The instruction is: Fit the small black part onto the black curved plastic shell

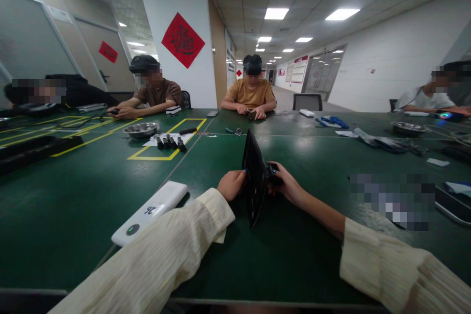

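Note:
A glossy black panel (pixel 254 181), thin and slightly curved, stands nearly edge-on between my hands above the green table. My left hand (pixel 231 185) is closed on its left face, the fingertips partly hidden by it. On the panel's right side is a small black fitting (pixel 273 172), and my right hand (pixel 286 186) is wrapped round it. What exactly the fitting is I cannot make out. Left of my left forearm lies a white power bank (pixel 150 212) marked 26, with a small green light.
Across the green table (pixel 206 265) are a metal bowl (pixel 142 130), several short black cylinders (pixel 170 143) on paper, small tools (pixel 233 131), gloves (pixel 379 141) and a second bowl (pixel 409 128). A black tray (pixel 40 149) lies left. Several people sit around the table.

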The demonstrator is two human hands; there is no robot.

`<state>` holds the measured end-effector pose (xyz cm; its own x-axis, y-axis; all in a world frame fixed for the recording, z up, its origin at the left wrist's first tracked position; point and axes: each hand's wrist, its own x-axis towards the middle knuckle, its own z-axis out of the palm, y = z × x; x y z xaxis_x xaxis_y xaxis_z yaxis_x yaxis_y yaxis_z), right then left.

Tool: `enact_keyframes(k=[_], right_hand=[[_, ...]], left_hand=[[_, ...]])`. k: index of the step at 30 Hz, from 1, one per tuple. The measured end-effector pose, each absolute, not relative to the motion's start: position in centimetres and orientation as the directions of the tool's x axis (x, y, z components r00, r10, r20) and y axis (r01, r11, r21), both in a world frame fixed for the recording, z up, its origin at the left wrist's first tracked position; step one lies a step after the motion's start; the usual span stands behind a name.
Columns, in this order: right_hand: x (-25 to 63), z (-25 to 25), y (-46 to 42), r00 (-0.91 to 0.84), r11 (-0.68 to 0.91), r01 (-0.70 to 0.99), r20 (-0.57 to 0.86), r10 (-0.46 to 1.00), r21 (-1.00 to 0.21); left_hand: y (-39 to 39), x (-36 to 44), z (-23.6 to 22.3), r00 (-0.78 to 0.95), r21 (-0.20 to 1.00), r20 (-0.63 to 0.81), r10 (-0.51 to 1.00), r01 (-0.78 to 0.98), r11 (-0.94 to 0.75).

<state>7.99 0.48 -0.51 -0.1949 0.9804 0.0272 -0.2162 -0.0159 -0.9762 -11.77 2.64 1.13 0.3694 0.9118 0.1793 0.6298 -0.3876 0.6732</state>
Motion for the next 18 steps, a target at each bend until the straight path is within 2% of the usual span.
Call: enact_keyframes(k=[5,12,18], right_hand=[[8.03,-0.65,0.54,-0.189,-0.009,-0.209,0.031,0.982,-0.978],[7.89,-0.23,0.28,-0.184,0.006,-0.183,0.041,0.982,-0.983],[7.9,-0.63,0.5,-0.173,0.002,-0.151,0.029,0.984,-0.989]], left_hand=[[2.59,-11.75,1.21,0.414,0.697,0.185,0.891,0.584,-0.416],[2.65,-11.42,0.87,0.347,0.734,0.175,0.921,0.578,-0.357],[2.8,-11.59,0.86,0.378,0.752,0.164,0.911,0.55,-0.364]])
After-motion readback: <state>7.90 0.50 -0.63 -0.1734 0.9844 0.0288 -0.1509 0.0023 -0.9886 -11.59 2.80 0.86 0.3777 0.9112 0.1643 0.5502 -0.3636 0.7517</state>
